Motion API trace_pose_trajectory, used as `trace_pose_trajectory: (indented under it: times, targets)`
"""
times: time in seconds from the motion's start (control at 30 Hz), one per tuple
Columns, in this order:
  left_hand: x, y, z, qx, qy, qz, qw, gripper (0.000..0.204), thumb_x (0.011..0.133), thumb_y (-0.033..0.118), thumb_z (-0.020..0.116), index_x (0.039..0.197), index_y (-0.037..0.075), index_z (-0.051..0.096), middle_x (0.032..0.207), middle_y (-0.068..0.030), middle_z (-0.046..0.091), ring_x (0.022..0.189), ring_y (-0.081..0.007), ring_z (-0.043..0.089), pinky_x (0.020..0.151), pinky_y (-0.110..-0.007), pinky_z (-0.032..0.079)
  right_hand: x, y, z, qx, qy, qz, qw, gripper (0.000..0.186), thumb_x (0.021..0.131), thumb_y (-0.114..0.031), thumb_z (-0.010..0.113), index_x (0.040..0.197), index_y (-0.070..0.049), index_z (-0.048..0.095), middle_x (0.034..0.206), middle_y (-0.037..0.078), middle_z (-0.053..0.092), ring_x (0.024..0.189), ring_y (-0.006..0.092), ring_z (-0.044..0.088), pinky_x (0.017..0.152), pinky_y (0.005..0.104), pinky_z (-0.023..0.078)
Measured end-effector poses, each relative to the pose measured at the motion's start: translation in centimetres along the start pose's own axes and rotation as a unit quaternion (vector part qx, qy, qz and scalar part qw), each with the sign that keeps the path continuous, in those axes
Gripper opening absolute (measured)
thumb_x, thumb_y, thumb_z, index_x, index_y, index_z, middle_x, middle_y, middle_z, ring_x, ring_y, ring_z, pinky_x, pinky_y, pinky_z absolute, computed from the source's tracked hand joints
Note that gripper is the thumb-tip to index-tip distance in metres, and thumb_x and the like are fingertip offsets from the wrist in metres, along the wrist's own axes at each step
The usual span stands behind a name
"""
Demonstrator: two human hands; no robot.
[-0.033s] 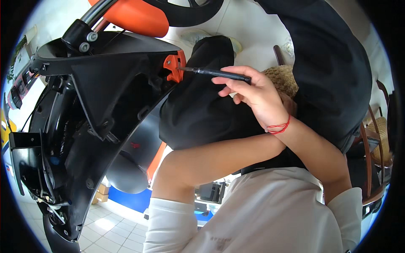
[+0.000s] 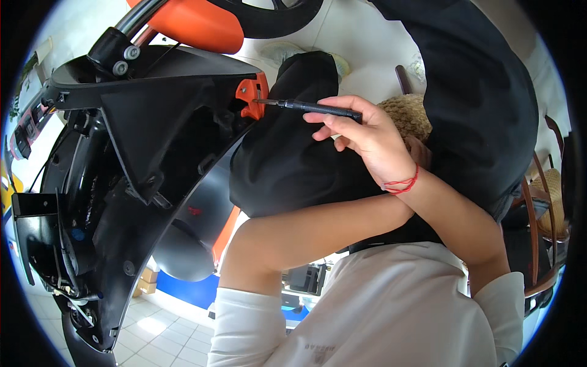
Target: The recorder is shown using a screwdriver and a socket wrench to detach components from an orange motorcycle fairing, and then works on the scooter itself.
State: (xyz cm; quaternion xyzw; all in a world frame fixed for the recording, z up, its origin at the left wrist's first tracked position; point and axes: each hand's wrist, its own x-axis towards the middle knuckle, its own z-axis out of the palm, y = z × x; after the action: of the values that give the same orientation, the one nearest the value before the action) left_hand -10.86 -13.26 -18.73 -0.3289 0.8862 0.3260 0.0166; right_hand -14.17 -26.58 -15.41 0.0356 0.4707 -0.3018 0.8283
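Observation:
My right hand has its fingers wrapped round the dark handle of a slim screwdriver. The screwdriver lies almost level, its thin shaft pointing left. Its tip overlaps a small orange bracket at the corner of a large black vehicle body panel; whether it sits in a screw cannot be made out. A sliver of my left hand shows behind my right wrist, beside a woven straw seat. Its fingers are hidden, and my left forearm crosses beneath the right one.
An orange fender and a black wheel are at the top. Metal tubes with a bolted clamp rise at upper left. My bent black-trousered knee is close to the panel. Wooden chairs stand at the right.
The screwdriver and my right hand have shifted very slightly left, so the tip reaches a little further over the orange bracket. My left arm keeps its place.

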Motion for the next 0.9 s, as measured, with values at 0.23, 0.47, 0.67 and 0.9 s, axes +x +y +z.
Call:
trace_pose_trajectory:
  times: [0.23,0.47,0.67,0.9]
  targets:
    - [1.0,1.7,2.7,0.128,-0.063,0.036,0.989,0.035,0.086,0.029,0.056,0.108,0.003,0.060,0.103,-0.0146,0.062,0.100,-0.0341,0.060,0.088,-0.047,0.047,0.5,0.4,-0.1,0.052,-0.006,0.026,0.998,0.035,0.096,-0.023,0.056,0.122,0.000,0.050,0.117,0.017,0.064,0.091,0.0152,0.062,0.076,0.0244,0.045]
    - [1.5,1.2,4.4,0.255,-0.139,0.069,0.955,0.035,0.085,0.030,0.055,0.108,0.003,0.060,0.103,-0.0144,0.061,0.101,-0.0343,0.059,0.089,-0.048,0.047,2.1,1.4,-0.6,0.159,0.021,0.085,0.983,0.025,0.094,-0.024,0.057,0.110,-0.005,0.056,0.113,0.015,0.065,0.089,0.0121,0.059,0.079,0.0230,0.044]
    - [0.8,1.1,5.4,0.362,-0.210,0.114,0.901,0.036,0.085,0.030,0.055,0.108,0.003,0.060,0.103,-0.0142,0.061,0.101,-0.0344,0.058,0.090,-0.048,0.046,2.4,2.2,-0.8,0.185,0.025,0.120,0.975,0.019,0.091,-0.021,0.058,0.103,-0.006,0.058,0.104,0.010,0.068,0.086,0.0113,0.059,0.081,0.0259,0.045]
    - [2.0,1.1,1.8,0.304,-0.177,0.106,0.930,0.047,0.078,0.031,0.055,0.109,-0.004,0.060,0.109,-0.0197,0.053,0.102,-0.0412,0.054,0.086,-0.054,0.047,2.3,2.3,-0.5,0.232,0.017,0.143,0.962,0.020,0.093,-0.022,0.056,0.108,-0.009,0.056,0.104,0.008,0.068,0.085,0.0095,0.059,0.075,0.0249,0.046]
